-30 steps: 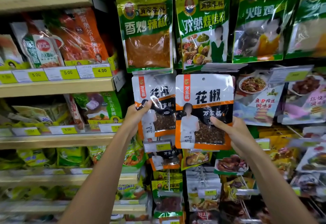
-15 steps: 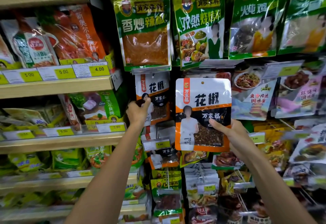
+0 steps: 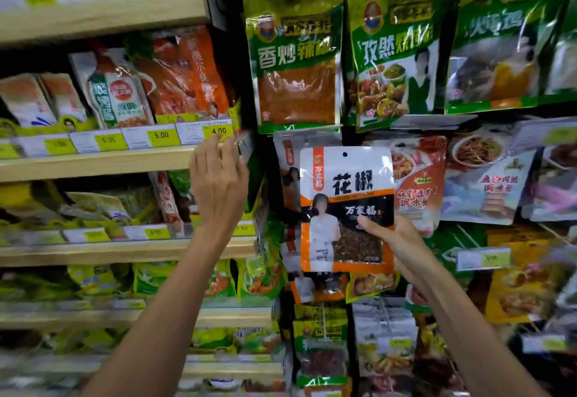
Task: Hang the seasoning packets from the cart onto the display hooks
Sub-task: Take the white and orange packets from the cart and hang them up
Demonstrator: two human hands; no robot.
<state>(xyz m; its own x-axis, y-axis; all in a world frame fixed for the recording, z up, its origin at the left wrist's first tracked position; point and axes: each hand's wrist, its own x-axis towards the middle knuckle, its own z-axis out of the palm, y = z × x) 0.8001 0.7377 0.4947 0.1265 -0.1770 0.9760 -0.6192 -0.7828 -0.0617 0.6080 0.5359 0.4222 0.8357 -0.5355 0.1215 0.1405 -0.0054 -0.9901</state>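
White, orange and black seasoning packet (image 3: pixel 346 209), punched hole on top, is upright before the hook wall, with the right hand (image 3: pixel 402 246) pinching its lower right corner. Wooden shelves (image 3: pixel 93 162) with yellow price tags run left; green pouches (image 3: pixel 296 59) hang above. The left hand (image 3: pixel 218 184) has let go of the hanging packet (image 3: pixel 285 178) and floats empty, fingers loose, by the shelf edge.

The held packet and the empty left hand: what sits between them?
The head view shows a similar packet hanging there, partly behind the held packet; the left hand touches neither.
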